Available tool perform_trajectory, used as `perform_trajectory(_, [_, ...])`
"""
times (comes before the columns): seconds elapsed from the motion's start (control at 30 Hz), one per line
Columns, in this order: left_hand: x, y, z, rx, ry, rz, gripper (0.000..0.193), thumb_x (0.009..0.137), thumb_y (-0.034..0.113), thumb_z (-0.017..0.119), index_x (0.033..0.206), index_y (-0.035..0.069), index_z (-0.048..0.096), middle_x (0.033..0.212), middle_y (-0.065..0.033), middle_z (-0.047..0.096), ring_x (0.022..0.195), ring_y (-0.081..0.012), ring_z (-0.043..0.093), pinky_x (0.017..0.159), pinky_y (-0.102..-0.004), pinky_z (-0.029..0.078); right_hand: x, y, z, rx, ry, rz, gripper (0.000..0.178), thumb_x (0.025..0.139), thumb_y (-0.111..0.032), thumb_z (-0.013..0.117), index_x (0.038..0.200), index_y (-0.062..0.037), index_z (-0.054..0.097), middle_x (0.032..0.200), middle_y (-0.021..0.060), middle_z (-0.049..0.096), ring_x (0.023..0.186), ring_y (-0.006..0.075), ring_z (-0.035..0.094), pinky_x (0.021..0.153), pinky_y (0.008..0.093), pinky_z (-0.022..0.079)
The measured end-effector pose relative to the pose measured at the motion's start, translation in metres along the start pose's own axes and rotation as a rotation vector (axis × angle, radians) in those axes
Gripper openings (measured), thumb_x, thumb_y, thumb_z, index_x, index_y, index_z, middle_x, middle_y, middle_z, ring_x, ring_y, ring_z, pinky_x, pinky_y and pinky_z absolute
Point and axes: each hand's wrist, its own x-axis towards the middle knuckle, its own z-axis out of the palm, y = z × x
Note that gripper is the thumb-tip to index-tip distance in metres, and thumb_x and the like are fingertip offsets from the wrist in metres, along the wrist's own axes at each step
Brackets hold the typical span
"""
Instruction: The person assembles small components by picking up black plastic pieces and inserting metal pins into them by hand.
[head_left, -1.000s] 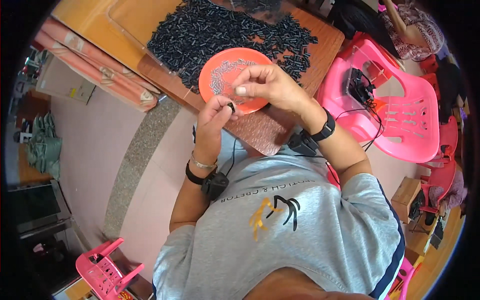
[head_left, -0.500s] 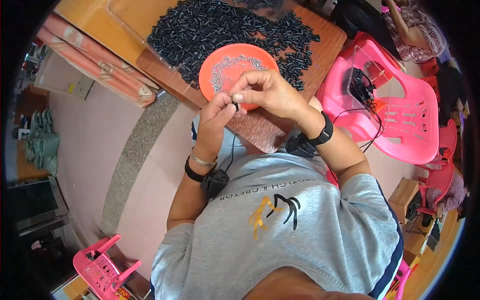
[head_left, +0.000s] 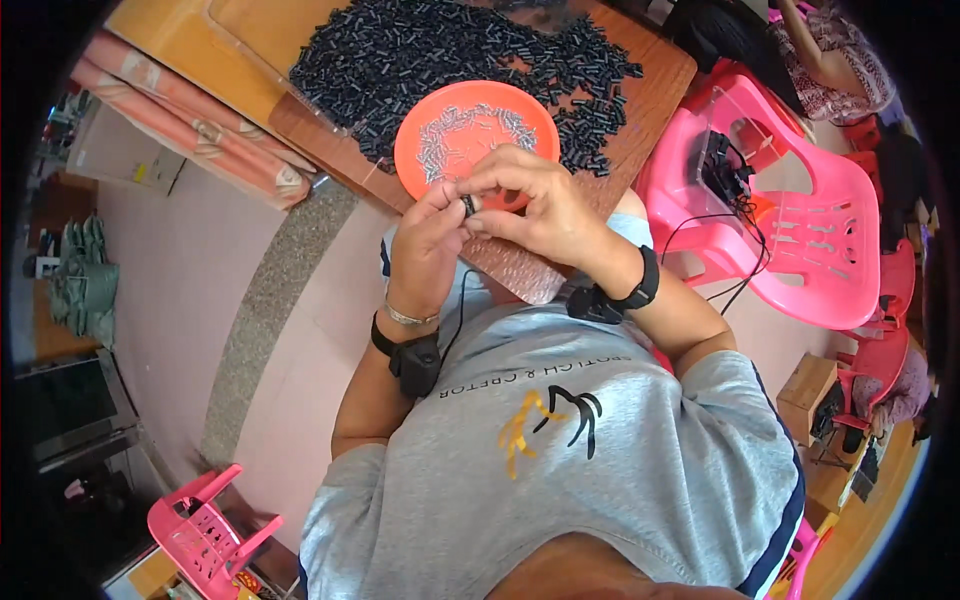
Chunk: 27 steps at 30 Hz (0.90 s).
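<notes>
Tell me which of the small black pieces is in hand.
The black piece at the fingertips of the left hand and right hand; the other pieces lie heaped and scattered on the table.

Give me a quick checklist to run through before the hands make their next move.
1. Left hand pinching the small black piece: ok.
2. Right hand brought up to that piece: ok, its fingers are close around it; a firm grip, cannot tell.
3. Metal part fitted into the piece: cannot tell, fingers hide it.
4. Silvery metal parts available on the red plate: ok.
5. Plate fully in view: not ok, the hands cover its lower part.
6. Pile of black pieces on the table: ok.
</notes>
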Motion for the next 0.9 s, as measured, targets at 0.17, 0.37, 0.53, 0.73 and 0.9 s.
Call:
perform_trajectory(0.17, [0.004, -0.013, -0.016, -0.084, -0.118, -0.013, 0.026, 0.092, 0.018, 0.050, 0.108, -0.002, 0.053, 0.097, -0.0046, 0.057, 0.095, -0.0134, 0.054, 0.087, -0.0287, 0.041, -0.004, -0.002, 0.001, -0.119, 0.101, -0.077, 0.029, 0.067, -0.001, 0.073, 0.095, -0.0036, 0.067, 0.095, 0.0067, 0.063, 0.090, 0.0209, 0.061, 0.079, 0.0314, 0.049])
perform_trajectory(0.37, [0.000, -0.011, -0.013, 0.003, -0.051, 0.012, 0.021, 0.091, 0.014, 0.049, 0.106, -0.001, 0.054, 0.093, -0.0024, 0.055, 0.090, -0.0090, 0.053, 0.080, -0.0239, 0.042, -0.008, 0.001, 0.007, -0.131, 0.135, -0.085, 0.030, 0.066, -0.003, 0.075, 0.095, -0.0050, 0.068, 0.095, 0.0072, 0.063, 0.091, 0.0217, 0.061, 0.076, 0.0320, 0.050])
perform_trajectory(0.53, [0.002, -0.015, -0.019, 0.024, -0.052, 0.005, 0.023, 0.092, 0.020, 0.050, 0.100, -0.001, 0.052, 0.093, -0.0084, 0.056, 0.091, -0.0175, 0.055, 0.082, -0.0314, 0.043, -0.012, 0.004, -0.003, -0.098, 0.151, -0.027, 0.029, 0.070, -0.003, 0.074, 0.098, -0.0044, 0.067, 0.097, 0.0081, 0.063, 0.091, 0.0219, 0.061, 0.076, 0.0323, 0.050])
perform_trajectory(0.73, [0.005, -0.004, -0.024, 0.061, 0.028, 0.067, 0.020, 0.093, 0.017, 0.046, 0.096, -0.002, 0.050, 0.086, -0.0109, 0.057, 0.084, -0.0225, 0.058, 0.076, -0.0319, 0.046, -0.028, 0.037, -0.084, -0.334, 0.273, 0.108, 0.015, 0.083, -0.009, 0.065, 0.095, -0.0016, 0.067, 0.086, 0.0063, 0.063, 0.080, 0.0141, 0.060, 0.070, 0.0267, 0.048])
perform_trajectory(0.9, [0.006, 0.000, -0.027, 0.041, 0.031, 0.116, 0.018, 0.093, 0.018, 0.047, 0.093, 0.000, 0.049, 0.085, -0.0110, 0.056, 0.083, -0.0235, 0.058, 0.075, -0.0323, 0.046, -0.062, 0.061, -0.122, -0.294, 0.333, 0.408, 0.013, 0.081, -0.012, 0.067, 0.089, -0.0018, 0.068, 0.080, 0.0076, 0.066, 0.073, 0.0148, 0.062, 0.065, 0.0278, 0.049])
